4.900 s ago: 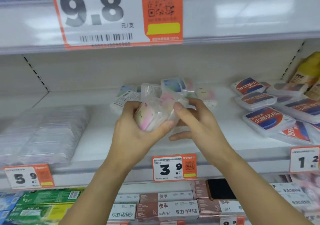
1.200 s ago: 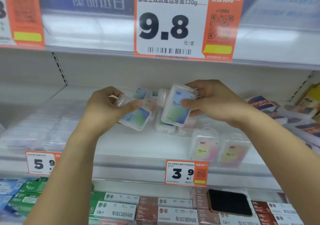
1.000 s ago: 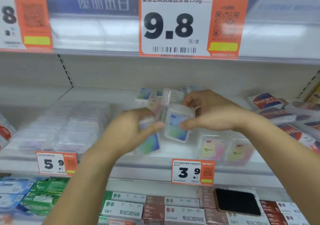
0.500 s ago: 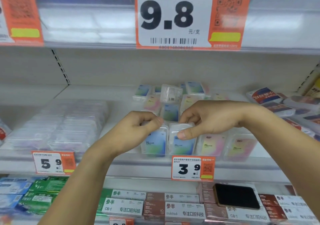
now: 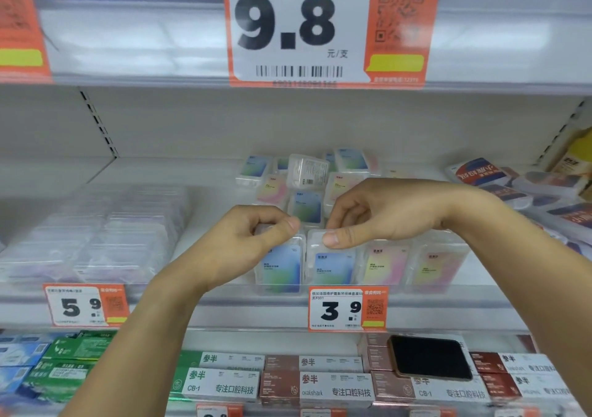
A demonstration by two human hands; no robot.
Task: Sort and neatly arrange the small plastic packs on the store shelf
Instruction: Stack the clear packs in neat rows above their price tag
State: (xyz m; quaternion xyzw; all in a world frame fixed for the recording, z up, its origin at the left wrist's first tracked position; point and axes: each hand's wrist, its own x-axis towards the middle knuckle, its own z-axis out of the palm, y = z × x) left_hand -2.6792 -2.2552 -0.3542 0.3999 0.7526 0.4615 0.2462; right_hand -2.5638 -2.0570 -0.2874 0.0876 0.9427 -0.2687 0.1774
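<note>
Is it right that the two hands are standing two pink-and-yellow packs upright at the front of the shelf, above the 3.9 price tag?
Not quite: the head view shows the left hand and right hand on two blue packs. The pink-and-yellow packs stand just to their right, above the 3.9 price tag.

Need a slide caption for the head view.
Left hand and right hand each pinch an upright blue pack beside two pink-yellow packs at shelf front.

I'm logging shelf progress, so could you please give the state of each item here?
Left blue pack: upright at shelf front, pinched by left hand.
Right blue pack: upright, pinched by right hand.
Two pink-yellow packs: upright, untouched.
Rear packs: jumbled.
</note>
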